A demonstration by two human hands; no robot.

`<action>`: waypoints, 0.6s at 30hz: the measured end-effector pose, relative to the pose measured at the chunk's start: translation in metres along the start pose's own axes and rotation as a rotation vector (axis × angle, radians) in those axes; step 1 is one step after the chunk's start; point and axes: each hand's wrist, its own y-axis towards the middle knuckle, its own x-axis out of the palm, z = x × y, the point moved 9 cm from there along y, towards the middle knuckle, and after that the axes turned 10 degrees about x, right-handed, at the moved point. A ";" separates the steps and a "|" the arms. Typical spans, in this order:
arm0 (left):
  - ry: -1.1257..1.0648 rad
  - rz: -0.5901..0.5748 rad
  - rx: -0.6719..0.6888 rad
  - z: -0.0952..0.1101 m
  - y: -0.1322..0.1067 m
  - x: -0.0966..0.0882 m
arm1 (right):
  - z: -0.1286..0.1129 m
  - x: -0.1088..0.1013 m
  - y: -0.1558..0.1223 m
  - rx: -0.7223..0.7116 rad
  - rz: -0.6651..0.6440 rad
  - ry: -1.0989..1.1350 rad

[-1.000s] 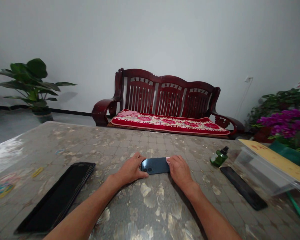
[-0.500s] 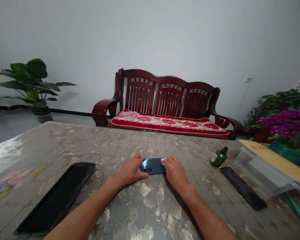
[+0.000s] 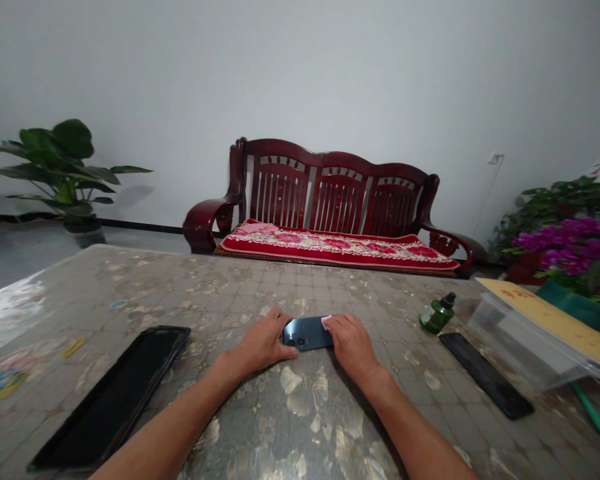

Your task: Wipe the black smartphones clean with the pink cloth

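A dark blue smartphone (image 3: 310,333) lies sideways between my hands over the table, its back with the camera lenses facing up. My left hand (image 3: 265,341) grips the phone's left end between thumb and fingers. At the opposite end, my right hand (image 3: 353,343) is closed on a small pale pink cloth (image 3: 326,323), pressed against the phone's right end. Only a corner of the cloth shows past the fingers. Left of my forearm a black tablet (image 3: 117,393) rests screen up on the table.
On the right are a green spray bottle (image 3: 438,314), a black remote-like bar (image 3: 485,375) and a clear plastic box (image 3: 527,347) under a yellow sheet. Several rubber bands (image 3: 73,347) lie at left. A wooden bench (image 3: 337,197) stands beyond the patterned table (image 3: 240,283).
Almost nothing differs. Both hands keep their places on the phone, which has shifted or tilted very slightly.
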 end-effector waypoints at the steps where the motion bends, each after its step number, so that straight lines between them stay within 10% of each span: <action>1: -0.001 0.000 -0.001 0.001 0.000 0.000 | 0.000 0.000 0.000 -0.004 0.001 -0.001; 10: 0.011 -0.001 0.024 0.006 0.000 0.001 | -0.041 0.004 -0.007 -0.182 -0.065 0.132; 18: 0.013 -0.010 0.014 0.003 0.001 0.005 | 0.010 -0.002 0.007 0.125 -0.113 -0.196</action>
